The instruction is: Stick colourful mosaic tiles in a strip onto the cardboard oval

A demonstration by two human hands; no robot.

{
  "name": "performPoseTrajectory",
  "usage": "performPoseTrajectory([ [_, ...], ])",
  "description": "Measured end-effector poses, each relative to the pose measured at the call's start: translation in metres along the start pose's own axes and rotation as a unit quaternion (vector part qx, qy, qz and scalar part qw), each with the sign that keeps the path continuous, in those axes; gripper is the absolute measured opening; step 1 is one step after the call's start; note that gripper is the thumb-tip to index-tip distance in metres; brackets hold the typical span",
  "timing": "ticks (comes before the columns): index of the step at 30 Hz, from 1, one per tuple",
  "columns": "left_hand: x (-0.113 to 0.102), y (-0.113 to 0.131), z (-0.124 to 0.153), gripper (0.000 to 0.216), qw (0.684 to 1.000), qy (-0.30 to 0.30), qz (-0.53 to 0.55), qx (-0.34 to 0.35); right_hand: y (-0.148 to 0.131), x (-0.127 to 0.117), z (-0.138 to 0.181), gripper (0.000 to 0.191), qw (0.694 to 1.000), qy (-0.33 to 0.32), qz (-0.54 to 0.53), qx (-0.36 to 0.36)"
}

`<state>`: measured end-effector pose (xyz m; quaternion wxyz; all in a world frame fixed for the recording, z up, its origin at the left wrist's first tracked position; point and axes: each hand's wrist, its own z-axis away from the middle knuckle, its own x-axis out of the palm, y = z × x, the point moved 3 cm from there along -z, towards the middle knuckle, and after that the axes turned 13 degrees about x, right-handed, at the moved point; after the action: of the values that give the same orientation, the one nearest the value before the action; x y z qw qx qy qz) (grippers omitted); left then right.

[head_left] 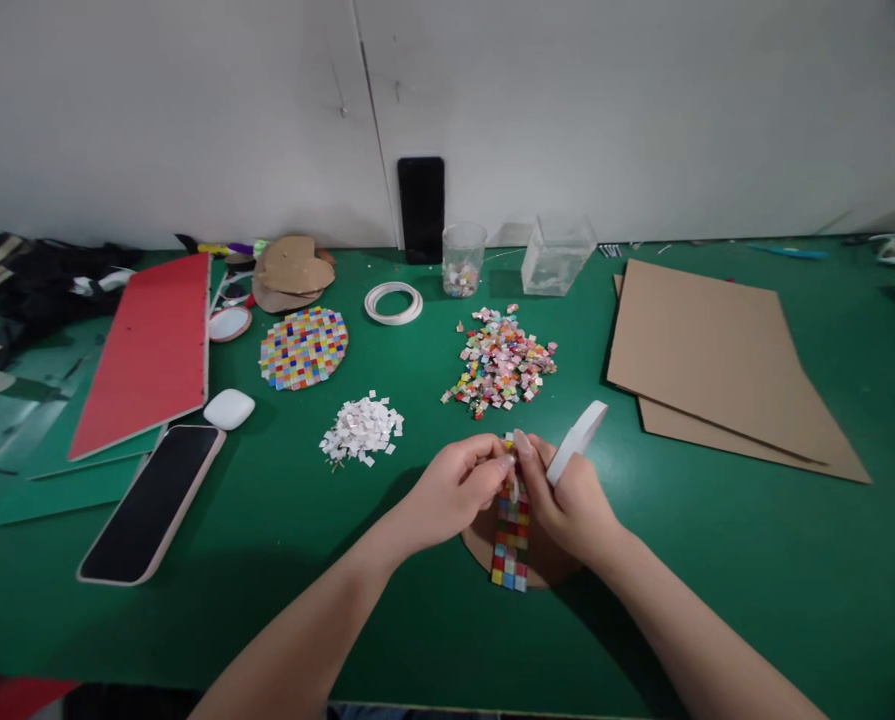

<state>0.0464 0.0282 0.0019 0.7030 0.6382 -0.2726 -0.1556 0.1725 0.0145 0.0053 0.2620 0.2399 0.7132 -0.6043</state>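
Note:
Both hands meet above a round cardboard disc (556, 560). Down its middle runs a band of coloured mosaic tiles (512, 535), reaching the near edge. The fingers of my left hand (462, 485) are pinched together at the far end of the band; what lies between them is too small to name. Beside it, my right hand (574, 500) is closed, with a roll of white tape (578, 440) seen edge-on against its fingers. My right thumb and fingertips touch the band's far end, partly hiding it. Beyond the hands lies a pile of coloured tiles (503, 360).
Left stand white squares (363, 428), a tiled disc (304, 348), a phone (151, 505), a white case (229, 409) and a red board (151, 350). Behind are a tape roll (393, 318), a cup (464, 245) and a clear box (559, 255). Cardboard sheets (709, 360) lie right.

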Motion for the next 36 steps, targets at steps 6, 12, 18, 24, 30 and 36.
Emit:
performPoseTrajectory([
  [6, -0.0009, 0.0007, -0.0007, 0.026, 0.998, -0.007, 0.056, 0.007, 0.0008, 0.0006, 0.0014, 0.029, 1.000, -0.005, -0.031, 0.006],
  [12, -0.0017, 0.0013, 0.0000, 0.020, 1.000, -0.003, -0.006, 0.000, 0.0022, 0.0007, 0.0015, 0.028, 1.000, -0.006, -0.015, 0.007],
  [18, -0.0005, 0.0015, -0.0004, 0.020, 1.000, 0.001, -0.018, -0.003, 0.0030, 0.0009, 0.0013, 0.028, 1.000, 0.000, 0.001, 0.011],
  [24, -0.0008, -0.0006, -0.0012, 0.020, 1.000, 0.010, -0.027, 0.001, 0.0039, 0.0031, 0.0003, 0.028, 1.000, -0.001, 0.008, 0.002],
  [30, -0.0022, 0.0030, -0.0003, 0.014, 0.996, 0.015, -0.085, 0.005, 0.0041, 0.0028, 0.0010, 0.028, 0.996, -0.071, -0.037, 0.034],
  [36, -0.0037, 0.0080, 0.0021, 0.018, 0.992, 0.016, -0.128, 0.016, 0.0056, 0.0061, 0.0020, 0.033, 0.982, -0.095, -0.116, 0.115],
])
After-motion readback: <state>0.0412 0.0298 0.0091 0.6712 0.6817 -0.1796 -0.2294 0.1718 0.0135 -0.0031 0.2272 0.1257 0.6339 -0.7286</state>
